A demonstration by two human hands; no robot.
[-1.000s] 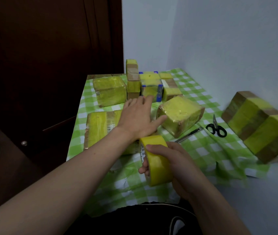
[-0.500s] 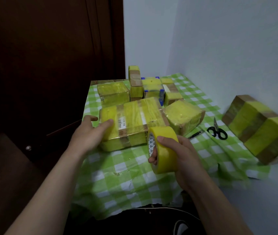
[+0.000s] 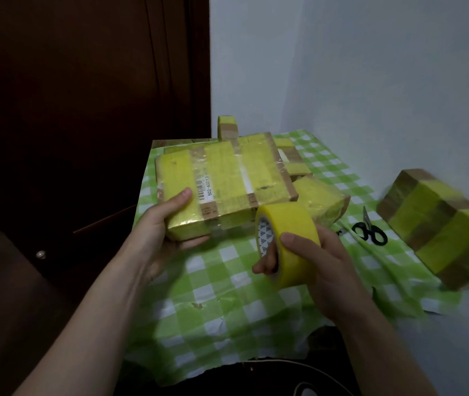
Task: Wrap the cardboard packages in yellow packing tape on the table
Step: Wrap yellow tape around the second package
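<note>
**Package in one hand, tape in the other**

The flat cardboard package (image 3: 227, 181), glossy with yellow tape bands and a barcode label, is tilted above the tabletop (image 3: 227, 298) with its crinkled green-checked cloth. The left hand (image 3: 164, 227) grips its near corner, thumb on top, fingers beneath. The right hand (image 3: 324, 264) clasps the smooth yellow tape roll (image 3: 290, 224), a finger through its core.

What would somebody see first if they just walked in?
The bright yellow tape roll, gripped in the right hand at the middle. Just behind it, the left hand holds a big taped package by its near corner, over the green checked cloth. Black scissors lie to the right.
</note>
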